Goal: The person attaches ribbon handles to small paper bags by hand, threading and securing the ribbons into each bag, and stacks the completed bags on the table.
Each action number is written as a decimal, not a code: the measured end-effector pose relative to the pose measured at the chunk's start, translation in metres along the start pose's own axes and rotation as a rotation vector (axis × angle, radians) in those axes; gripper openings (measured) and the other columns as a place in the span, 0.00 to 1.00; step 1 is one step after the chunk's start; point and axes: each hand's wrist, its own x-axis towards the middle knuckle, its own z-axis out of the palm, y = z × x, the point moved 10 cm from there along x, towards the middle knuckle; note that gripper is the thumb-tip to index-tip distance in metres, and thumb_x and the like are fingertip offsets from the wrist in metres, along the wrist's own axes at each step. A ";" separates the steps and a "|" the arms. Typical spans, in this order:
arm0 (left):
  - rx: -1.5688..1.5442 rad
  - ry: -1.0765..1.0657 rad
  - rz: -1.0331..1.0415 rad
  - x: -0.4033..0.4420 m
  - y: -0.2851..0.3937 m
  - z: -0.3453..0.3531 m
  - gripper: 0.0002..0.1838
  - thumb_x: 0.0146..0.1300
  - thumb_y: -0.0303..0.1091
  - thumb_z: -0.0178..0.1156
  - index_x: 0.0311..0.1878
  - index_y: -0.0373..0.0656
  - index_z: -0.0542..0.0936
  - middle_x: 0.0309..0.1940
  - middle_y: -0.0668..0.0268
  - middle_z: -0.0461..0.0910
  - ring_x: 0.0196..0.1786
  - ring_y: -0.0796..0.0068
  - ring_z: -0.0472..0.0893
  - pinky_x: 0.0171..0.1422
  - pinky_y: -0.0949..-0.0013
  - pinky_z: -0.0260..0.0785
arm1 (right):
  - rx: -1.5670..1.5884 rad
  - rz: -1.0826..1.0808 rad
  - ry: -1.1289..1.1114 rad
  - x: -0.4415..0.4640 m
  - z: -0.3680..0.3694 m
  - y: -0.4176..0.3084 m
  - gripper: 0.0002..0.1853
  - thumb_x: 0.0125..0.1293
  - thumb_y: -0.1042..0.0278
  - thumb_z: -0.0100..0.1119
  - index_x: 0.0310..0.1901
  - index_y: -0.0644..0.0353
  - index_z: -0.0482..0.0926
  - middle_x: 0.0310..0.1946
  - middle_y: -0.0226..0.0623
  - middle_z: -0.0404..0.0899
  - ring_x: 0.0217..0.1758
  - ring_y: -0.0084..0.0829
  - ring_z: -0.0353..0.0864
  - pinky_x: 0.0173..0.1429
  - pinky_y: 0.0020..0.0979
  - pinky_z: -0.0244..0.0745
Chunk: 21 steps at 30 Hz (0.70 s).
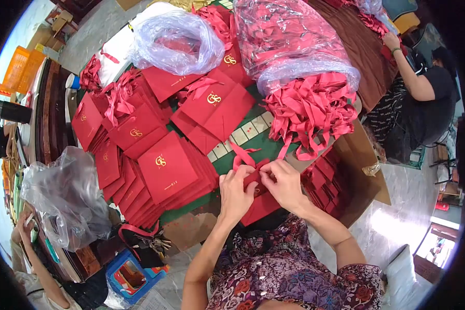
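My left hand (236, 191) is closed, thumb and fingers pinching the top of a red paper bag (263, 207) held near my body. A red ribbon (241, 154) loops up just beyond its fingertips. Facing it, my right hand (283, 186) pinches red ribbon at the same upper edge; the fingers partly hide where ribbon and bag meet. Right above my hands, a big heap of red ribbons (312, 111) spills out of a clear plastic bag (294, 41). Left of my hands lie stacked red bags (168, 168) with gold lettering.
An open cardboard box (364, 168) with red bags inside stands to my right. On the left are a clear plastic sack (67, 191) and a blue plastic basket (124, 289). A bundled plastic bag (178, 41) sits farther back. One co-worker (418, 103) sits at right; another person's arm (41, 258) shows at left.
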 end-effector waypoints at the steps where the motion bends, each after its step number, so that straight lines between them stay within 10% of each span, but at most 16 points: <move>1: 0.000 0.000 0.000 0.000 0.001 -0.001 0.18 0.52 0.25 0.70 0.47 0.44 0.79 0.39 0.65 0.85 0.46 0.62 0.81 0.53 0.60 0.63 | -0.029 0.004 0.004 0.000 0.000 -0.005 0.09 0.54 0.78 0.68 0.36 0.61 0.79 0.30 0.39 0.79 0.33 0.41 0.81 0.36 0.38 0.77; 21: -0.213 0.008 -0.201 -0.010 -0.021 -0.006 0.10 0.56 0.33 0.72 0.36 0.42 0.81 0.32 0.64 0.86 0.39 0.63 0.87 0.46 0.63 0.67 | 0.321 0.105 -0.368 0.011 -0.001 -0.015 0.08 0.62 0.75 0.69 0.42 0.61 0.83 0.42 0.39 0.76 0.38 0.30 0.83 0.42 0.30 0.79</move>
